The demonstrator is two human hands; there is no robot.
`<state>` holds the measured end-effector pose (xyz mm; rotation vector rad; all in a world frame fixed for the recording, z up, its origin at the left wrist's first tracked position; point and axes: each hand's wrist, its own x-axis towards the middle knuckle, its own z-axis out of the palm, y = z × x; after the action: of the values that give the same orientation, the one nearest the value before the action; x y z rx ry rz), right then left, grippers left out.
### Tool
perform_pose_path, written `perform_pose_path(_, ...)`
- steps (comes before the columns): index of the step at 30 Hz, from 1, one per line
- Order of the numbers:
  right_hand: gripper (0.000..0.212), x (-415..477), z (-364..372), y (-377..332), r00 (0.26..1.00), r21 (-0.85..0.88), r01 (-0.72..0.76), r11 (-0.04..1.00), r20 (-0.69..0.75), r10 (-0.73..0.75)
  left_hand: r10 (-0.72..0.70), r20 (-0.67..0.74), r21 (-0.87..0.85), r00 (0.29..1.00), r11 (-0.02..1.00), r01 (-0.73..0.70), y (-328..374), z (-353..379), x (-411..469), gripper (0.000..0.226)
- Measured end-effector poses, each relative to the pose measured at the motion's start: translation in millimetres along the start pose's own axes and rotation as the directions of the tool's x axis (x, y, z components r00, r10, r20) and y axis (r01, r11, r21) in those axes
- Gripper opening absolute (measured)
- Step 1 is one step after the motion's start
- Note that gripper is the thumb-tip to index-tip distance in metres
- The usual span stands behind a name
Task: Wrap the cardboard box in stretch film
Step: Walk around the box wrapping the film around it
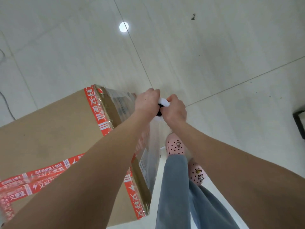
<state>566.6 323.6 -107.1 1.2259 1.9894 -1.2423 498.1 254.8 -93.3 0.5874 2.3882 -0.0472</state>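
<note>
A large brown cardboard box (49,133) with red printed tape stands on the floor at the left. Clear stretch film (148,156) covers its right side face. My left hand (146,101) and my right hand (175,109) are both closed around the top of a stretch film roll (162,103), held upright just off the box's far right corner. Only the roll's white end and dark core show between the hands. Film runs from the roll down along the box side.
Pale tiled floor (214,63) lies all around. My legs in grey trousers and pink dotted shoes (175,145) stand right of the box. A dark object (299,123) sits at the right edge. A thin cable (6,103) lies at the far left.
</note>
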Motion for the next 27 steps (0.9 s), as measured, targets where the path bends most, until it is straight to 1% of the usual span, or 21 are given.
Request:
perform_pose_path(3, 0.025, 8, 2, -16, 0.997, -0.067, 0.072, 0.995, 0.015, -0.071, -0.116, 0.018, -0.116, 0.993, 0.986, 0.117, -14, -5, 6, 0.019)
perform_pose_path(5, 0.031, 14, 6, -29, 0.992, -0.078, 0.129, 0.989, 0.019, -0.128, -0.208, 0.025, -0.215, 0.978, 0.954, 0.208, -26, -10, 11, 0.021)
perform_pose_path(7, 0.033, 18, 10, -40, 0.982, -0.044, 0.187, 0.981, 0.015, -0.186, -0.288, 0.032, -0.308, 0.957, 0.908, 0.283, -38, -15, 15, 0.021)
perform_pose_path(9, 0.03, 19, 13, -50, 0.975, 0.013, 0.221, 0.975, -0.008, -0.22, -0.352, 0.049, -0.379, 0.935, 0.859, 0.344, -50, -18, 19, 0.017)
perform_pose_path(10, 0.031, 18, 14, -54, 0.979, 0.038, 0.205, 0.978, -0.014, -0.205, -0.381, 0.059, -0.406, 0.923, 0.835, 0.37, -55, -19, 19, 0.016)
perform_pose_path(11, 0.035, 18, 15, -56, 0.988, 0.061, 0.157, 0.986, -0.007, -0.157, -0.402, 0.071, -0.424, 0.913, 0.816, 0.392, -59, -20, 20, 0.016)
perform_pose_path(12, 0.04, 17, 16, -56, 0.997, 0.084, 0.078, 0.993, 0.021, -0.08, -0.409, 0.085, -0.426, 0.908, 0.809, 0.405, -60, -20, 19, 0.017)
perform_pose_path(14, 0.044, 13, 19, -55, 0.994, 0.138, -0.068, 0.988, 0.093, 0.056, -0.383, 0.098, -0.376, 0.919, 0.84, 0.39, -61, -19, 18, 0.024)
perform_pose_path(15, 0.043, 12, 20, -55, 0.991, 0.158, -0.098, 0.983, 0.109, 0.081, -0.337, 0.092, -0.333, 0.937, 0.876, 0.348, -59, -19, 17, 0.028)
perform_pose_path(17, 0.037, 12, 21, -55, 0.99, 0.175, -0.106, 0.979, 0.113, 0.087, -0.182, 0.054, -0.213, 0.982, 0.959, 0.189, -55, -21, 17, 0.032)
perform_pose_path(18, 0.032, 12, 20, -56, 0.99, 0.173, -0.098, 0.98, 0.113, 0.079, -0.101, 0.037, -0.149, 0.994, 0.983, 0.106, -53, -23, 19, 0.034)
perform_pose_path(20, 0.025, 16, 20, -59, 0.991, 0.157, -0.083, 0.984, 0.116, 0.065, -0.005, 0.053, -0.046, 0.999, 0.999, 0.008, -52, -29, 26, 0.036)
perform_pose_path(22, 0.021, 19, 20, -61, 0.993, 0.123, -0.061, 0.991, 0.108, 0.048, 0.022, 0.091, 0.018, 0.996, 1.0, -0.024, -52, -35, 33, 0.031)
perform_pose_path(24, 0.026, 23, 21, -65, 0.996, 0.046, -0.013, 0.999, 0.087, 0.009, 0.017, 0.108, 0.034, 0.994, 0.999, -0.021, -55, -39, 38, 0.025)
perform_pose_path(27, 0.03, 29, 22, -76, 0.995, -0.051, 0.072, 0.996, 0.068, -0.068, -0.061, 0.101, -0.077, 0.993, 0.995, 0.069, -63, -43, 43, 0.021)
